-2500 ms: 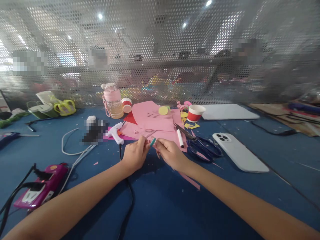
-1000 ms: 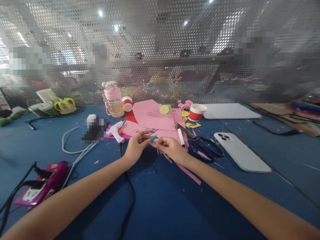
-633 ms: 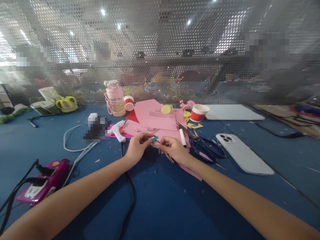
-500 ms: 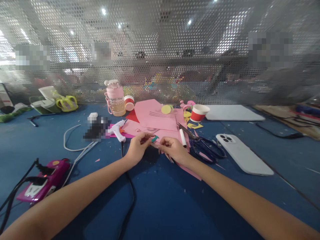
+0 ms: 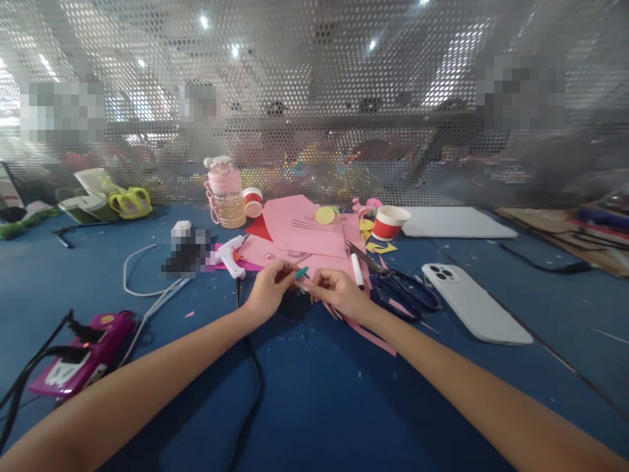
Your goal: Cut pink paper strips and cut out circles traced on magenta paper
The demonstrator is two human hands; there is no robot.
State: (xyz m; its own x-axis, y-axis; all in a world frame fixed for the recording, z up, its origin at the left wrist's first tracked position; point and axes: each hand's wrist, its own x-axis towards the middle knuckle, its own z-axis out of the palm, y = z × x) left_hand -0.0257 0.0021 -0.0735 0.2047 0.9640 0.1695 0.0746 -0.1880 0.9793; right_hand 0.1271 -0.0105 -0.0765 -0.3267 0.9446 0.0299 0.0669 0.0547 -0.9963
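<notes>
My left hand [image 5: 269, 288] pinches a small teal stick-like piece [image 5: 301, 273] between thumb and fingers; its kind is too small to make out. Close beside it, my right hand [image 5: 340, 292] is closed on a pink paper strip [image 5: 373, 339], which curves out beneath the right wrist. Pink paper sheets [image 5: 314, 244] lie just beyond both hands. A white marker [image 5: 357, 270] and large dark-blue-handled scissors [image 5: 407, 292] rest right of my right hand. The white glue gun [image 5: 230, 257] lies left of my left hand, its cord running toward me.
A purple power strip [image 5: 88, 357] with plugs sits at the left. Toward the back stand a pink bottle [image 5: 226, 193] and two red-white paper cups, one upright [image 5: 390, 223]. A white phone [image 5: 474, 305] lies at the right. A perforated metal screen [image 5: 314, 78] closes off the back.
Between my fingers the teal piece has turned slightly and shows more of its length. Both hands stay in nearly the same place; the view has shifted a little.
</notes>
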